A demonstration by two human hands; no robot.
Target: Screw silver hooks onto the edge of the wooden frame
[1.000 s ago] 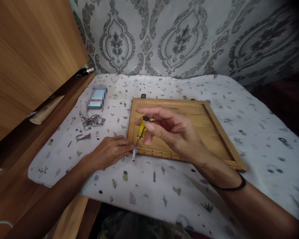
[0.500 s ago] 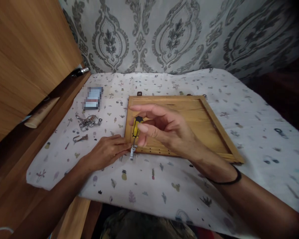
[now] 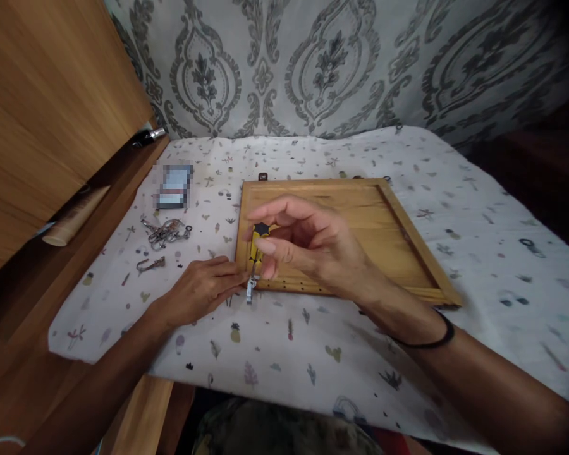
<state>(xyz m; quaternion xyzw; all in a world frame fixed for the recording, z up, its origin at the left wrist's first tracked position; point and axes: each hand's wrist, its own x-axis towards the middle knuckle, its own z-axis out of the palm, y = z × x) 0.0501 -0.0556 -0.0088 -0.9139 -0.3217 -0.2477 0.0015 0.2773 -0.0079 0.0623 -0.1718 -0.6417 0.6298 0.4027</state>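
Observation:
A wooden framed panel [image 3: 360,208] lies flat on a patterned white cloth [image 3: 313,341]. My right hand [image 3: 308,243] pinches a small yellow and black screwdriver [image 3: 256,243], held upright with its tip at the panel's near left corner. There a small metal hook [image 3: 250,291] stands against the panel's front edge. My left hand [image 3: 201,287] lies on the cloth beside that corner, its fingertips pressed together at the metal hook.
A pile of metal hooks [image 3: 165,231] and a single hook [image 3: 150,264] lie on the cloth to the left. A blurred card [image 3: 174,186] lies behind them. A wooden cabinet [image 3: 42,114] stands at the left, with a tube [image 3: 73,217] on its ledge.
The view has shifted slightly. My right hand has turned the screwdriver a little, its fingers curling in; the left hand stays at the hook.

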